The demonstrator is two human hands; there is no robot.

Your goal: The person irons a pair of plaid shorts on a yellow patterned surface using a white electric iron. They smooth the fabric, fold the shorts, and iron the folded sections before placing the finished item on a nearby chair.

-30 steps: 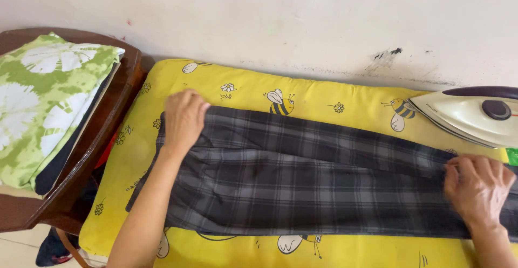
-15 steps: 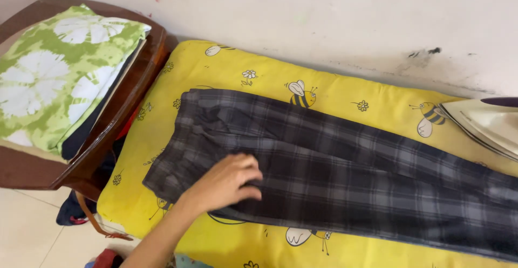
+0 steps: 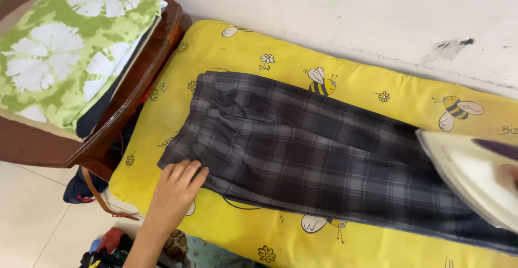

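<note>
Iron (image 3: pixel 475 179) now over flat dark plaid trousers (image 3: pixel 307 149)

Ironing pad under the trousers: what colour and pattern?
Yellow ironing pad, printed with bees and small flowers; head view.

Against the whitish wall (image 3: pixel 345 14), marked with a dark scuff at the right. On the left, a dark wooden chair (image 3: pixel 116 125) carrying a stack of folded clothes, topped by a green cloth with white flower print (image 3: pixel 65 52). Under the chair, a dark bag with a brown strap (image 3: pixel 100 198). Lower, near the bottom edge, a pile of colourful clothes (image 3: pixel 108 249) on the pale tiled floor (image 3: pixel 27 219).
</note>
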